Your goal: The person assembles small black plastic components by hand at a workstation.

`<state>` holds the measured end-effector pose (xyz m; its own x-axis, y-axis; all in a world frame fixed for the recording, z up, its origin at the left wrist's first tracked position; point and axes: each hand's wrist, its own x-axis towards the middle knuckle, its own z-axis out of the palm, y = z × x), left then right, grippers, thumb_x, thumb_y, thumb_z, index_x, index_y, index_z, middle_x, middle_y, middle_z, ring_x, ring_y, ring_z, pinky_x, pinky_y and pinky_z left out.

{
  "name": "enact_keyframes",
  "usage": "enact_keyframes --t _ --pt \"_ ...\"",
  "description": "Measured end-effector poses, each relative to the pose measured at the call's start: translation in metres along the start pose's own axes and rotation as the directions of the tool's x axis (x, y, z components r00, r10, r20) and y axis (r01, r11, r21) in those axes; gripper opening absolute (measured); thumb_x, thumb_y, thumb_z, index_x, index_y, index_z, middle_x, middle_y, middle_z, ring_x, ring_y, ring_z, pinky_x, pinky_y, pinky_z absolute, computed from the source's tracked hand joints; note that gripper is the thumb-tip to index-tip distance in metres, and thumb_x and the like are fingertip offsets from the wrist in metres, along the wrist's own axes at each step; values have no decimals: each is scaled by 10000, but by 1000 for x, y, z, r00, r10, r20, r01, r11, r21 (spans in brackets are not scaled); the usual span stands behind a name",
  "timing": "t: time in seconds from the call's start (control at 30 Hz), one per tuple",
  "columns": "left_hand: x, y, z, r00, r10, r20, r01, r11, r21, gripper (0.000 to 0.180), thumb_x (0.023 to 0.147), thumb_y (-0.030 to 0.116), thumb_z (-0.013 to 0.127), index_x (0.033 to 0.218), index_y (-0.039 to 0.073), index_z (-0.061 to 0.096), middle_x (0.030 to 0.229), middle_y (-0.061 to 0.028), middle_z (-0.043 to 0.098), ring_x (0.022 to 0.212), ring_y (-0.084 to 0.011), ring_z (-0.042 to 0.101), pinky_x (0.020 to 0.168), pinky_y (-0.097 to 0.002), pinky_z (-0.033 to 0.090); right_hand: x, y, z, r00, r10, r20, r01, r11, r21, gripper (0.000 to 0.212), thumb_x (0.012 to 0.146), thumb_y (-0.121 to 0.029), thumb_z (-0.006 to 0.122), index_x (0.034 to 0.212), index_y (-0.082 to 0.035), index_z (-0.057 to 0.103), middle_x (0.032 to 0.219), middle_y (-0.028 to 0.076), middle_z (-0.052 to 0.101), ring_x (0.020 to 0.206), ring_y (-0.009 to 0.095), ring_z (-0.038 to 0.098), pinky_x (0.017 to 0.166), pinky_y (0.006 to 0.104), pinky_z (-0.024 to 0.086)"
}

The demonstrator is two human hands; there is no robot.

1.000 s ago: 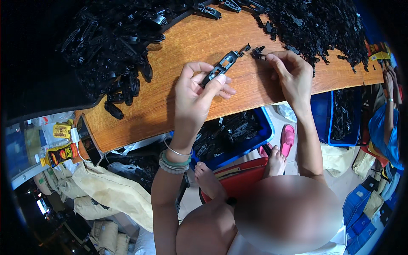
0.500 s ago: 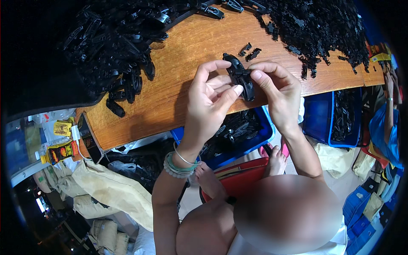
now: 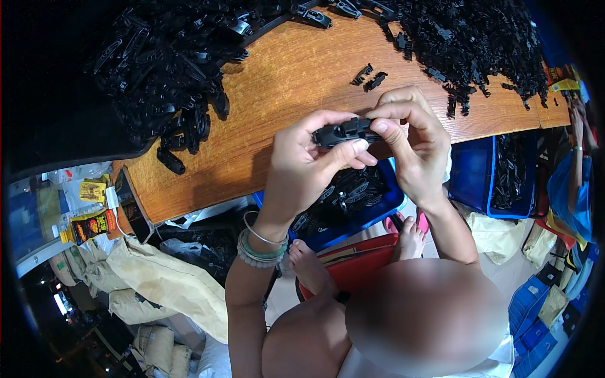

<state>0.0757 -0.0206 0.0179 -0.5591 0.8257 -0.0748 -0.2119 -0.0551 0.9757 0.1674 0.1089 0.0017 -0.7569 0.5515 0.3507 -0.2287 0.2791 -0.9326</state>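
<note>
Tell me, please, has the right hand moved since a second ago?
Yes. The right hand has come back from the two small black clips on the wooden table toward the person, and now meets the left hand on the black plastic part.

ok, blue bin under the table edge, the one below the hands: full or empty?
Partly filled. The blue bin holds a layer of black plastic parts, with its blue walls showing above them; the hands and table hide the rest.

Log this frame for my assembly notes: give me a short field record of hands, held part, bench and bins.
left hand: grips black plastic part from the left
right hand: pinches the same part from the right and above
bench: wooden, heaps of black parts at left and right
loose pieces: two, beyond the hands
blue bin: under the hands, holds black parts
</note>
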Motion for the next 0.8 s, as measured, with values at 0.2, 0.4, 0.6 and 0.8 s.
enact_keyframes --t 0.2,0.4,0.6,0.8 --pt "0 1 -4 994 -24 -102 21 999 -26 208 821 -31 575 1019 -86 542 870 -146 634 747 -184 657 659 -247 543 0 5 -5 965 -246 91 262 909 -324 144 731 -15 670 873 -6 648 845 79 575 824 181 535 717 294 431" --pt "1 10 -6 991 130 19 -130 945 299 215 807 -64 549 1022 -77 559 894 -163 633 769 -178 649 667 -234 532 -7 -1 -10 948 293 122 -310 938 153 242 773 12 670 1005 43 612 776 33 615 616 39 533 540 170 418" --pt "46 16 -29 979 25 202 -128 849 512 274 860 76 550 1122 -2 566 925 -94 646 843 -165 628 743 -289 512 -6 0 -44 799 246 548 -244 967 -80 184 763 8 655 945 36 649 870 108 624 743 158 617 683 249 497" --pt "123 15 -52 937 330 112 -171 155 973 356 807 86 569 1156 33 524 994 -191 558 902 -260 543 768 -333 437 -4 -11 -27 785 408 465 -349 913 -211 156 789 3 619 940 28 647 841 111 624 727 178 624 642 262 498"
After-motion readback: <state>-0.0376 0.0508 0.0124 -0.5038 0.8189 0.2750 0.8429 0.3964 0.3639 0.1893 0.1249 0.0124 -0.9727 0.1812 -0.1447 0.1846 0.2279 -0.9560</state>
